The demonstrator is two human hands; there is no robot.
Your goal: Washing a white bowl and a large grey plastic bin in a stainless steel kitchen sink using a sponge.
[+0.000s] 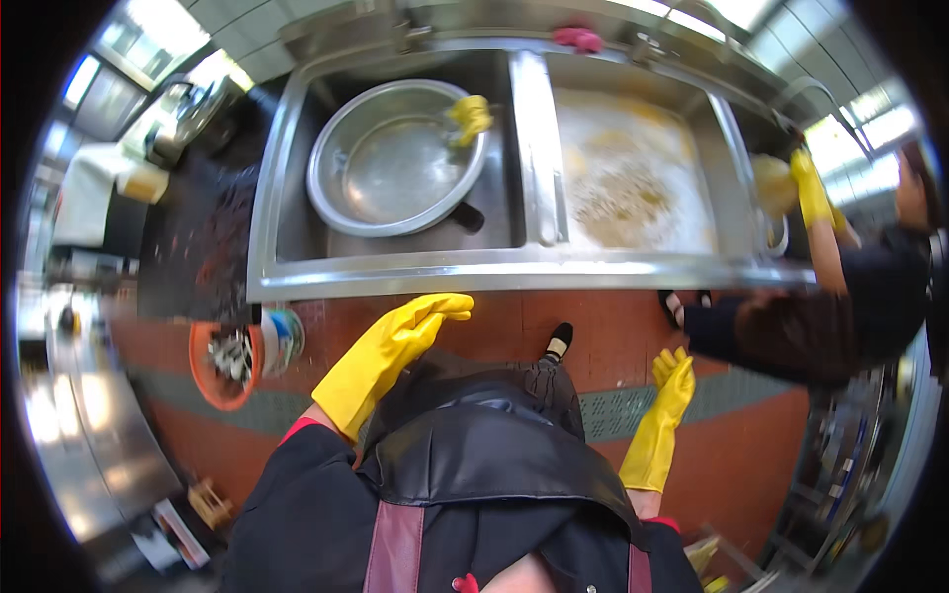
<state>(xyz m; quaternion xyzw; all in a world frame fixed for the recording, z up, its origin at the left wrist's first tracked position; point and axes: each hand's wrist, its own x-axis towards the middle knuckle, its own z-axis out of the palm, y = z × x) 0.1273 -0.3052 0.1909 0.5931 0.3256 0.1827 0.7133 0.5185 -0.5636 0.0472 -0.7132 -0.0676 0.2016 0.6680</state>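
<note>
My left hand (400, 337), in a long yellow rubber glove, hovers just in front of the steel sink's front rim (474, 278). Its fingers are extended close together, and nothing shows in them. Off to my right side, above the floor, hangs my right hand (673, 378) in a matching glove, loosely spread and holding nothing. A large round metal basin (397, 174) stands in the left sink compartment. Over the basin's right rim lies a crumpled yellow cloth or glove (470, 118). Foamy, brownish water (630, 178) with floating bits fills the middle compartment.
At the right compartment a co-worker's yellow-gloved hand (812, 193) is beside a pale round item (773, 184). A pink cloth (578, 39) rests on the back ledge. An orange bucket (226, 396) of utensils stands left on the red floor (511, 326), crossed by a drain grate (623, 410).
</note>
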